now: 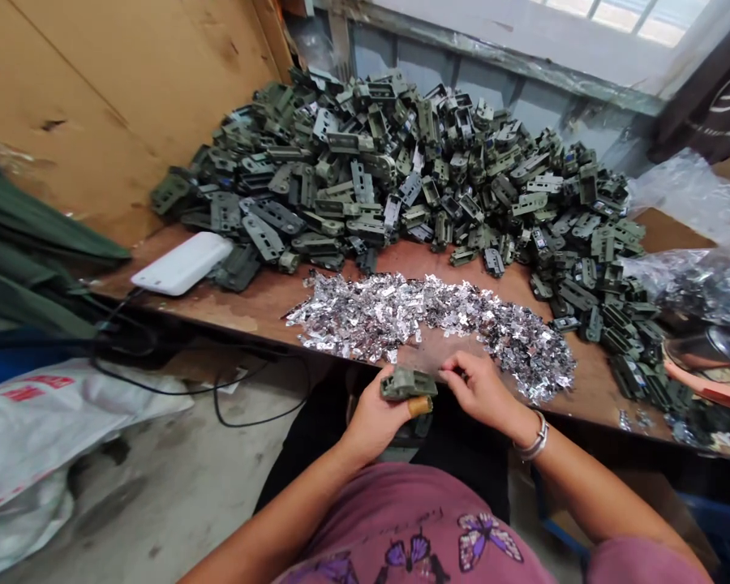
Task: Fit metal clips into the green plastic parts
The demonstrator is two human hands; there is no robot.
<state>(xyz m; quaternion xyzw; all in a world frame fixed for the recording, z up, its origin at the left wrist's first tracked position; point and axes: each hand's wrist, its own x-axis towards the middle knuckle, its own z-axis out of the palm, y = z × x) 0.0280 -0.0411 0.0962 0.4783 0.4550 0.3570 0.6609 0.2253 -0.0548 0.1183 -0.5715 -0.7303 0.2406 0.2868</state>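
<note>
Over my lap, just off the table's front edge, my left hand [374, 420] is wrapped round a dark green housing part [409, 384]; its thumb wears a tan cover [419, 405]. To the right of that part, my right hand [478, 389] is closed in a pinch, its fingertips a short distance from the part. Whatever is between these fingertips is too small to make out. Beyond both hands lies a spread of small shiny metal pieces [365, 316] on the brown table [249, 307].
A large heap of green housings [365, 178] covers the table's back and right. At the left end sits a white device [182, 264] with a black cable hanging down. Clear plastic bags [693, 195] and an orange-rimmed item [706, 385] are at the right.
</note>
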